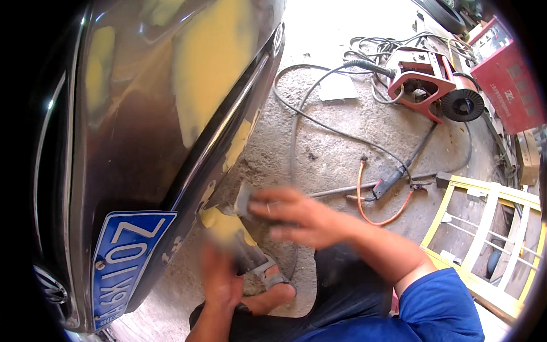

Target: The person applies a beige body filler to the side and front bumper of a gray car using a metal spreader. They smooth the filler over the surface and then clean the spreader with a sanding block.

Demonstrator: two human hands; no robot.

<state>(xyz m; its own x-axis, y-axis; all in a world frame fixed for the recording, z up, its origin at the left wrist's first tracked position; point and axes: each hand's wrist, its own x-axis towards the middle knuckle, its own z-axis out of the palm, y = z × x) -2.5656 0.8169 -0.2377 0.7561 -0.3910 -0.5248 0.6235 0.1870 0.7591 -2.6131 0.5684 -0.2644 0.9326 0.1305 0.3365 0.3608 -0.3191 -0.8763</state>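
Observation:
Close beside my right hand (302, 214) is a flat grey piece (243, 198), its kind too blurred to tell; the fingertips meet its edge. It is close to the lower rear corner of a brown car (131, 137), just above a yellow filler patch (219, 221). My left hand (217, 273) is low by the same corner, below that patch. Motion smears its fingers, so whether they hold anything is hidden. A larger yellow filler patch (213, 62) covers the car panel higher up, and a blue number plate (128, 262) is at the left.
Past my right arm, a red-framed wire feeder (424, 74) stands among coiled cables, near a red machine (507, 77). Cables and an orange hose (393, 221) cross the rough concrete floor (325, 142). A yellow ladder (484, 228) lies at the right. My sandalled foot (273, 296) is below the car.

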